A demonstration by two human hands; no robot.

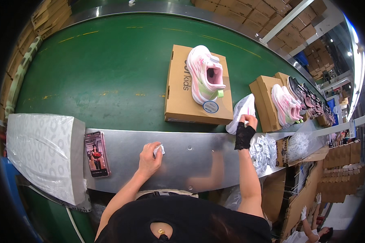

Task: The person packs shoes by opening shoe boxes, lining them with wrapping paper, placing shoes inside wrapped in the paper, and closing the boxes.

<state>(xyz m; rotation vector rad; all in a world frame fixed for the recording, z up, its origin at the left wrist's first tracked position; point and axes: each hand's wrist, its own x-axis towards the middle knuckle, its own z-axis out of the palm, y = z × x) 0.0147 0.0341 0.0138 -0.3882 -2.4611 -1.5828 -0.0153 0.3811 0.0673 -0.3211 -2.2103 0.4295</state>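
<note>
Over the metal ledge, my left hand is closed with a small white sachet between thumb and fingers. My right hand, in a black fingerless glove, has its fingers curled onto the near part of a white shoe. That shoe leans at the right side of a brown shoebox and shows its pale side. On the box lid rests a pink and white sneaker with a green heel tab and a round tag. My right fingertips are partly hidden.
A phone lies on the metal ledge beside a paper stack in clear wrap. White sachets are heaped at right. Further shoeboxes with sneakers line the green belt. Another person is at lower right.
</note>
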